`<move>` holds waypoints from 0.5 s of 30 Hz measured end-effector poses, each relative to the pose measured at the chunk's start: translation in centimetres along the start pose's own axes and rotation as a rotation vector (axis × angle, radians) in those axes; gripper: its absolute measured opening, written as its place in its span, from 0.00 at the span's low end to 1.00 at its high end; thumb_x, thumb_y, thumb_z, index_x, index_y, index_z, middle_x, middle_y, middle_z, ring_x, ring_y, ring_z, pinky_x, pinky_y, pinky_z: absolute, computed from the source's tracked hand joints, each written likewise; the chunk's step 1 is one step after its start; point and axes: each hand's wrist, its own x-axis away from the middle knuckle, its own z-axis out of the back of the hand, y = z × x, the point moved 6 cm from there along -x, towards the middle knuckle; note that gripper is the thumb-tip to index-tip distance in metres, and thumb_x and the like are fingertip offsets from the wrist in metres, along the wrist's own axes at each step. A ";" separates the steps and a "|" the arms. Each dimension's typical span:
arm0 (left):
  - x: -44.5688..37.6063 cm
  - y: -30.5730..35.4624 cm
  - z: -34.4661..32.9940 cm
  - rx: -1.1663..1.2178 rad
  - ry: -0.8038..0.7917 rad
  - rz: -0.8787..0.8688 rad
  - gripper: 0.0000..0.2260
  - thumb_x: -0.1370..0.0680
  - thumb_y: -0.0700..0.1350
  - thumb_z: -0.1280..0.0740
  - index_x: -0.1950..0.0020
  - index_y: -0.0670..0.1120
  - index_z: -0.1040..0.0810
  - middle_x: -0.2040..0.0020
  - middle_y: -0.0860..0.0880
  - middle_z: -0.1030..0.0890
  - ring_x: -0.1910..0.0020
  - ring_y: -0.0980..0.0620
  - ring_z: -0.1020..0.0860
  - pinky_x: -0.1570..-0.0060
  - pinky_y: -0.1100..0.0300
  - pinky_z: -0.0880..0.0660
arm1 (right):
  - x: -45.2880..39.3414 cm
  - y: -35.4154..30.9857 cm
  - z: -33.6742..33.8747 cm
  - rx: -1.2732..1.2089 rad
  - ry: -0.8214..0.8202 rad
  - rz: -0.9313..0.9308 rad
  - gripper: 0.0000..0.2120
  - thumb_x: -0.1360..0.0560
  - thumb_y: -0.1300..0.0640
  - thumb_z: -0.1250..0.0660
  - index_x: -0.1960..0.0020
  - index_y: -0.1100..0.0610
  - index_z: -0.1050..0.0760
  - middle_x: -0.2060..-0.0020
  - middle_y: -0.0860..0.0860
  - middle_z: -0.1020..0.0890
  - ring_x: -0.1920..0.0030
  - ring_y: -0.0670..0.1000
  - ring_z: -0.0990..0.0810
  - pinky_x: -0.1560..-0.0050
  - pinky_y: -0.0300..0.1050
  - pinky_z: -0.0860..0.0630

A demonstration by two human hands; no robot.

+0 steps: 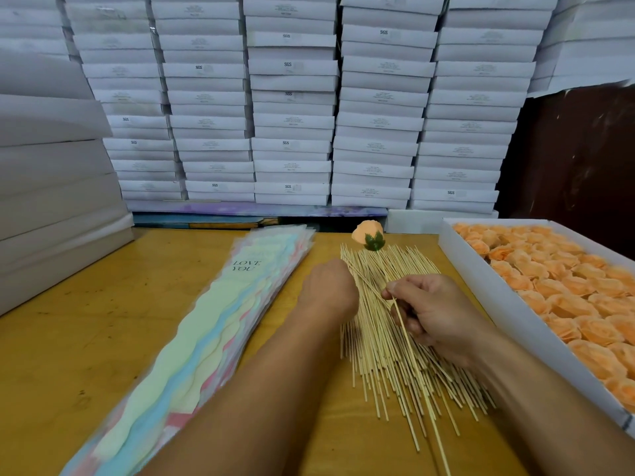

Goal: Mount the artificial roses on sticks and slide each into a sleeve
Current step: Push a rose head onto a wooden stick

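Early stage. Right hand (436, 310) pinching single stick (417, 376) above stick pile (381, 355); left hand (328, 292) curled, contents hidden. One rose (367, 232) far of pile; tray roses (563, 290) right, sleeves (206, 324) left, unfilled.

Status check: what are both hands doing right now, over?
Right hand pinches one thin wooden stick over the stick pile. Left hand curled at the pile, hold unclear. Peach fabric rose lies beyond, unmounted. Pastel sleeves untouched. Nothing blocking.
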 end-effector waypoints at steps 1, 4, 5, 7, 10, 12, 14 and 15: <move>-0.5 -0.4 0.7 -0.022 0.013 -0.013 0.07 0.22 0.35 0.37 0.48 0.45 0.23 0.49 0.45 0.20 0.58 0.49 0.24 0.62 0.57 0.26 | 0.0 -0.1 0.0 -0.003 0.000 -0.001 0.10 0.18 0.57 0.36 0.53 0.61 0.20 0.75 0.50 0.27 0.78 0.45 0.34 0.81 0.36 0.39; -1.9 -2.8 3.4 -0.055 0.100 0.024 0.11 0.22 0.34 0.39 0.44 0.42 0.22 0.47 0.42 0.20 0.53 0.44 0.23 0.57 0.54 0.27 | 0.0 -0.2 0.2 -0.004 0.003 -0.005 0.10 0.18 0.57 0.36 0.52 0.62 0.20 0.76 0.49 0.27 0.78 0.45 0.34 0.81 0.36 0.39; -2.4 -3.9 4.3 -0.062 0.135 0.046 0.11 0.22 0.34 0.39 0.43 0.41 0.22 0.46 0.41 0.20 0.50 0.42 0.22 0.54 0.53 0.25 | 0.0 -0.2 0.2 -0.001 0.004 -0.004 0.10 0.18 0.57 0.36 0.52 0.62 0.20 0.76 0.48 0.27 0.78 0.45 0.33 0.81 0.36 0.39; -3.3 -6.1 5.6 -0.115 0.188 0.063 0.11 0.22 0.34 0.38 0.41 0.40 0.22 0.45 0.40 0.19 0.46 0.41 0.21 0.45 0.50 0.23 | 0.0 -0.2 0.2 0.007 0.006 -0.004 0.10 0.18 0.57 0.36 0.52 0.61 0.20 0.76 0.49 0.27 0.78 0.45 0.33 0.81 0.36 0.39; -4.5 -9.1 6.3 -0.317 0.173 0.085 0.12 0.21 0.36 0.38 0.40 0.41 0.22 0.42 0.42 0.20 0.40 0.43 0.24 0.33 0.51 0.32 | 0.0 -0.1 0.2 0.006 -0.005 -0.003 0.10 0.18 0.58 0.36 0.53 0.61 0.20 0.76 0.50 0.27 0.78 0.46 0.34 0.80 0.37 0.39; -4.9 -11.0 6.3 -0.396 0.126 0.149 0.12 0.20 0.38 0.40 0.38 0.43 0.24 0.37 0.42 0.23 0.31 0.41 0.33 0.31 0.47 0.36 | -0.1 0.0 0.2 0.007 -0.006 -0.005 0.09 0.18 0.57 0.36 0.53 0.60 0.19 0.75 0.50 0.27 0.78 0.46 0.34 0.80 0.37 0.39; -4.9 -12.7 5.9 -0.414 0.052 0.207 0.12 0.20 0.38 0.41 0.38 0.42 0.26 0.30 0.40 0.30 0.26 0.38 0.41 0.29 0.42 0.39 | -0.2 0.1 0.3 0.008 -0.007 -0.007 0.09 0.18 0.57 0.35 0.52 0.60 0.19 0.74 0.51 0.26 0.78 0.46 0.34 0.80 0.37 0.39; -4.8 -13.3 5.7 -0.422 0.010 0.226 0.12 0.19 0.39 0.42 0.37 0.41 0.27 0.26 0.40 0.35 0.24 0.37 0.45 0.28 0.41 0.42 | -0.2 0.2 0.3 0.010 -0.008 -0.006 0.09 0.18 0.57 0.35 0.52 0.60 0.19 0.74 0.51 0.26 0.78 0.45 0.33 0.80 0.37 0.39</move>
